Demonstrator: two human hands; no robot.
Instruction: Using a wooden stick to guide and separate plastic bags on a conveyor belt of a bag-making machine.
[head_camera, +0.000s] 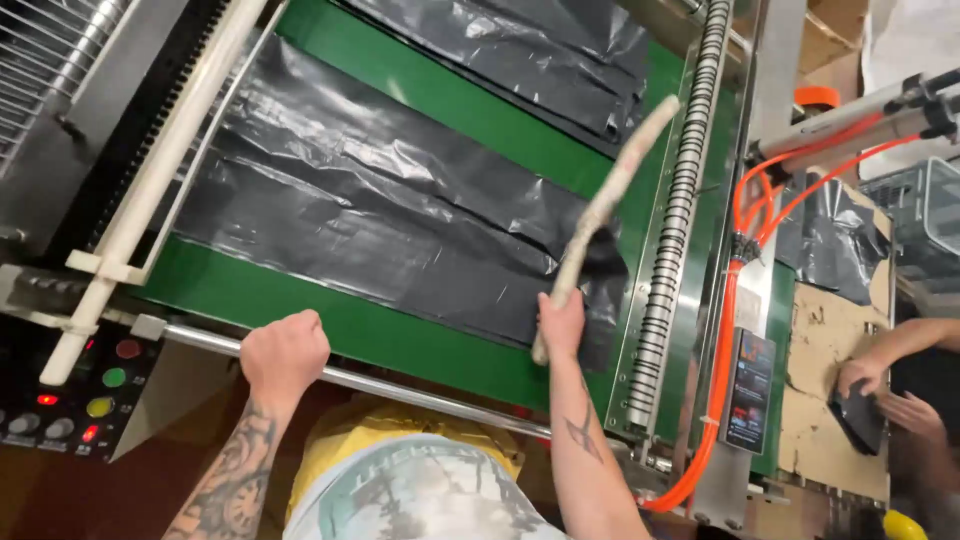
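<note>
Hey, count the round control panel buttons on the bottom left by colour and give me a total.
On the control panel near the left hand:
Red buttons: 1
Green buttons: 1
Yellow buttons: 1
Total: 3
The smaller lit red lamps and grey knobs beside them are not counted.

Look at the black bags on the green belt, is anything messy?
Yes. The black bags lie wrinkled and overlapping on the green belt, not flat. The right hand holds a stick at one bag's bunched-up corner. The left hand rests on the metal bar.
</note>
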